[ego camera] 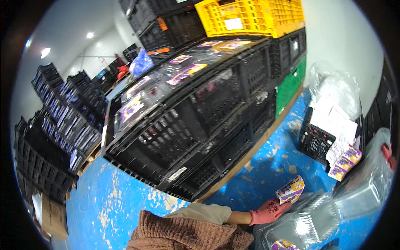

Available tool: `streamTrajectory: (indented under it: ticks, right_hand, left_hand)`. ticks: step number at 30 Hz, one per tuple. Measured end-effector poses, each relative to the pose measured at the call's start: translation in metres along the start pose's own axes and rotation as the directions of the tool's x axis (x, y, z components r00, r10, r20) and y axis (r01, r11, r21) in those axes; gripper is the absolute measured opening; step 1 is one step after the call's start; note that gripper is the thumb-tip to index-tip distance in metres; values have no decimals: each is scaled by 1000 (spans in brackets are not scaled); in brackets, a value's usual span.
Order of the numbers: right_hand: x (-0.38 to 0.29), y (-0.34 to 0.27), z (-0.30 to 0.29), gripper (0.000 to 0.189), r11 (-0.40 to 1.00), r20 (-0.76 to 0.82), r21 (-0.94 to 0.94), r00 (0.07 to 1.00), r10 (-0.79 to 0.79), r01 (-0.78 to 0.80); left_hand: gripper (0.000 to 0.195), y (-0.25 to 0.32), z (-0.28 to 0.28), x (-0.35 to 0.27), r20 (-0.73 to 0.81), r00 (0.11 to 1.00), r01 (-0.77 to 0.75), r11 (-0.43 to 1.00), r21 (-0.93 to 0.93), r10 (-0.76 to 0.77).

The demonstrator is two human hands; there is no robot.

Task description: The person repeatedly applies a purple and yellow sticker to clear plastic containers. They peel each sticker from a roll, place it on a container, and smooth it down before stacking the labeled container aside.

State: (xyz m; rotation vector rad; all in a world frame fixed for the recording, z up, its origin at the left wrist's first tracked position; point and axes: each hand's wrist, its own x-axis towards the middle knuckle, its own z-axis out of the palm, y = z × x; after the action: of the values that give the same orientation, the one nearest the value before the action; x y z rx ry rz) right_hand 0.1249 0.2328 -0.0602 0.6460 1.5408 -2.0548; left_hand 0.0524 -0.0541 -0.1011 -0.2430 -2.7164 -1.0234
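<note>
My left hand (271, 212), in a pink-red glove, reaches right from a light sleeve. It grips a purple, yellow and white printed label (290, 189), possibly several stacked, which curves upward from the fingers. Just below the hand are clear plastic clamshell containers (312, 220), nested together. Another printed label (283, 245) lies at the containers' near end, cut off by the bottom rim. My right hand is out of view.
Stacked black crates (168, 137) hold labelled clear packs, with a yellow crate (237, 20) above. A black crate (316, 142) at right bears papers and labels (345, 159). Bagged clear containers (364, 197) stand beside a red glove (388, 156), whose wearer is hidden. The blue floor (125, 203) is worn.
</note>
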Motion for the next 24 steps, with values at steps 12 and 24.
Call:
streamTrajectory:
  ticks: [12,24]
  right_hand:
    - [-11,-5,-9,42,983,131,49,974,-184,179]
    - [-23,-14,8,14,965,-330,88,921,-207,249]
  left_hand:
    - [23,-22,43,-47,232,933,-342,882,326,276]
    - [43,6,36,-39,365,885,412,852,-322,-289]
